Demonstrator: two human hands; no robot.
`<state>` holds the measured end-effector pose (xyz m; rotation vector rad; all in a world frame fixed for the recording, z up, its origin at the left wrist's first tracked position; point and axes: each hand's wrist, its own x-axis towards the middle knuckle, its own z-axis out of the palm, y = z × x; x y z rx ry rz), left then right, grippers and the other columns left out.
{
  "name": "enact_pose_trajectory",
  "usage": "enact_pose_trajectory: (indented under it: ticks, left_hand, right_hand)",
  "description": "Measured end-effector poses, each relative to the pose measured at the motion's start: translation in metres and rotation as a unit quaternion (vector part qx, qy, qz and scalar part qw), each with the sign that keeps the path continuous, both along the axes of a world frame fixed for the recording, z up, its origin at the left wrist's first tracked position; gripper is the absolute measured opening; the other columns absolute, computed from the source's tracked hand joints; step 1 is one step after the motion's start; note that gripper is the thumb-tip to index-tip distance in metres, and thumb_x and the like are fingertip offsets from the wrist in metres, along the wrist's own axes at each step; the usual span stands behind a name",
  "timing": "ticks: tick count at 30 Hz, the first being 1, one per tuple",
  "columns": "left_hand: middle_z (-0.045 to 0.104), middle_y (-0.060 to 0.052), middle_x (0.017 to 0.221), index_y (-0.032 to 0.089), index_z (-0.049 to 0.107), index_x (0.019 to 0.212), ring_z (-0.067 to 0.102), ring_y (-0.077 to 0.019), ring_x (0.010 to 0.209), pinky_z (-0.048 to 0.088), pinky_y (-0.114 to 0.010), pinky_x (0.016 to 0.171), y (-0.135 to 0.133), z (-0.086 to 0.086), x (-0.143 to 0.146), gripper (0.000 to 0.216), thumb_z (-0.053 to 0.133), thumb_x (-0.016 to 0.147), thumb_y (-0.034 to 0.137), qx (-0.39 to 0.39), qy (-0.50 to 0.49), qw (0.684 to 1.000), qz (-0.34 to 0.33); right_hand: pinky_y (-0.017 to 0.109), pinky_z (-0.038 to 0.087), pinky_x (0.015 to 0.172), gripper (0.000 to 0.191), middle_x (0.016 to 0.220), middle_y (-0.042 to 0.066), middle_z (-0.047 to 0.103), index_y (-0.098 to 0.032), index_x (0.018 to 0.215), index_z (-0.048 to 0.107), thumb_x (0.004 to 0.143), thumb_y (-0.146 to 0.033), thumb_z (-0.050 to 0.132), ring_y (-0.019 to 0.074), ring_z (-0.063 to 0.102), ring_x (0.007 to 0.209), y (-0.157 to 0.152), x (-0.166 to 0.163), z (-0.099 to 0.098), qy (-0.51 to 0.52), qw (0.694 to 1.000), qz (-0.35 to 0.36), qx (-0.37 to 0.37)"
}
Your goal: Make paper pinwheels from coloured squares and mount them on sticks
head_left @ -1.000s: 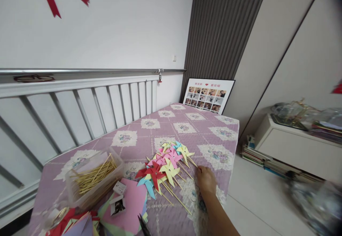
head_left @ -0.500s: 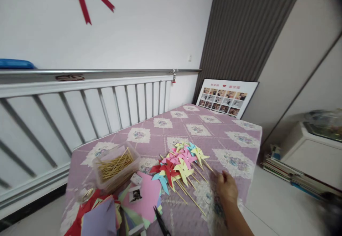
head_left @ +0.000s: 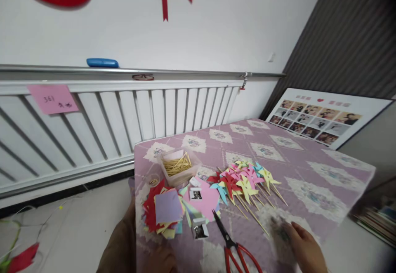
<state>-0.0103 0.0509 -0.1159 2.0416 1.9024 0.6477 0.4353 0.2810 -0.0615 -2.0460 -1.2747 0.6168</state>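
My right hand rests on the purple patterned cloth at the near right. It is smeared by motion and its fingers do not show clearly. It lies just right of red-handled scissors and near the stick ends of a pile of coloured paper pinwheels. My left hand shows only partly at the bottom edge, below a stack of coloured paper squares; its forearm runs along the table's left side. Nothing is visibly held in either hand.
A clear box of wooden sticks stands at the table's far left, with a small round tub beside it. Two small pin boxes lie on pink paper. Behind are a white slatted rail and a photo board.
The view has swung left. My right hand has drawn back from the pinwheel sticks toward the near edge. My left arm and the scissors' handles have come into view.
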Motion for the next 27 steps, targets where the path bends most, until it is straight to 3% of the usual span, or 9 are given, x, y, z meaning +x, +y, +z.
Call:
enact_pose_trajectory:
  ticks: [3, 6, 10, 13, 16, 19, 23, 27]
  left_hand:
    - [0.069, -0.003, 0.089, 0.022, 0.065, 0.08, 0.058, -0.019, 0.084, 0.044, -0.032, 0.076, -0.012, -0.01, 0.017, 0.024, 0.053, 0.07, 0.005, 0.037, -0.017, 0.999, -0.026]
    - [0.067, -0.004, 0.088, 0.02, 0.063, 0.08, 0.056, -0.0187, 0.084, 0.041, -0.032, 0.077, -0.017, 0.001, 0.02, 0.021, 0.05, 0.074, 0.005, 0.054, -0.043, 0.998, -0.005]
    - [0.066, -0.002, 0.089, 0.021, 0.061, 0.08, 0.054, -0.0184, 0.088, 0.04, -0.033, 0.081, -0.019, 0.021, 0.016, 0.019, 0.049, 0.077, 0.006, 0.025, -0.073, 0.997, 0.011]
    - [0.066, -0.002, 0.09, 0.022, 0.062, 0.08, 0.054, -0.0192, 0.09, 0.04, -0.035, 0.085, -0.021, 0.026, 0.015, 0.019, 0.05, 0.076, 0.007, 0.016, -0.083, 0.996, 0.013]
    - [0.066, -0.002, 0.089, 0.022, 0.062, 0.081, 0.056, -0.0196, 0.089, 0.04, -0.038, 0.088, -0.023, 0.025, 0.014, 0.021, 0.049, 0.076, 0.006, 0.033, -0.096, 0.995, 0.007]
    - [0.066, -0.004, 0.087, 0.021, 0.062, 0.081, 0.057, -0.0192, 0.085, 0.044, -0.035, 0.08, -0.027, 0.03, 0.01, 0.022, 0.048, 0.074, 0.005, 0.058, -0.134, 0.989, -0.009]
    - [0.064, -0.005, 0.084, 0.02, 0.061, 0.082, 0.057, -0.0181, 0.083, 0.046, -0.032, 0.076, -0.021, 0.058, -0.011, 0.021, 0.045, 0.08, 0.008, 0.121, -0.182, 0.976, 0.005]
    - [0.066, -0.007, 0.096, 0.021, 0.065, 0.09, 0.058, -0.0208, 0.095, 0.044, -0.038, 0.089, 0.007, 0.089, -0.048, 0.02, 0.047, 0.084, 0.014, 0.159, -0.14, 0.974, 0.077]
  right_hand:
    - [0.052, 0.046, 0.093, 0.063, 0.122, 0.026, 0.064, -0.009, 0.113, 0.063, 0.068, -0.05, 0.046, 0.0429, 0.059, 0.112, -0.039, -0.049, 0.013, -0.046, 0.998, 0.001, 0.05]
    - [0.049, 0.048, 0.093, 0.054, 0.118, 0.02, 0.068, -0.015, 0.109, 0.065, 0.074, -0.052, 0.047, 0.0372, 0.062, 0.108, -0.093, -0.115, 0.016, -0.059, 0.986, 0.073, 0.138]
    - [0.039, 0.057, 0.083, 0.035, 0.1, 0.012, 0.075, -0.019, 0.099, 0.067, 0.084, -0.045, 0.049, 0.0286, 0.069, 0.095, -0.162, -0.199, -0.008, -0.029, 0.945, 0.239, 0.223]
    - [0.036, 0.059, 0.075, 0.028, 0.097, 0.011, 0.076, -0.02, 0.1, 0.067, 0.09, -0.034, 0.045, 0.0253, 0.072, 0.088, -0.195, -0.241, -0.033, -0.055, 0.919, 0.305, 0.244]
    - [0.041, 0.057, 0.078, 0.022, 0.096, 0.008, 0.076, -0.023, 0.094, 0.068, 0.089, -0.027, 0.047, 0.0264, 0.071, 0.09, -0.209, -0.259, -0.047, -0.11, 0.891, 0.369, 0.239]
    - [0.042, 0.055, 0.08, 0.021, 0.097, 0.006, 0.075, -0.024, 0.094, 0.067, 0.089, -0.022, 0.046, 0.0256, 0.07, 0.091, -0.21, -0.262, -0.046, -0.133, 0.889, 0.379, 0.219]
    - [0.041, 0.053, 0.08, 0.021, 0.099, 0.006, 0.074, -0.024, 0.094, 0.066, 0.089, -0.022, 0.047, 0.0251, 0.068, 0.092, -0.208, -0.264, -0.039, -0.147, 0.888, 0.382, 0.212]
    - [0.04, 0.052, 0.075, 0.018, 0.095, 0.005, 0.074, -0.025, 0.09, 0.066, 0.087, -0.022, 0.049, 0.0257, 0.068, 0.088, -0.21, -0.268, -0.036, -0.166, 0.89, 0.376, 0.195]
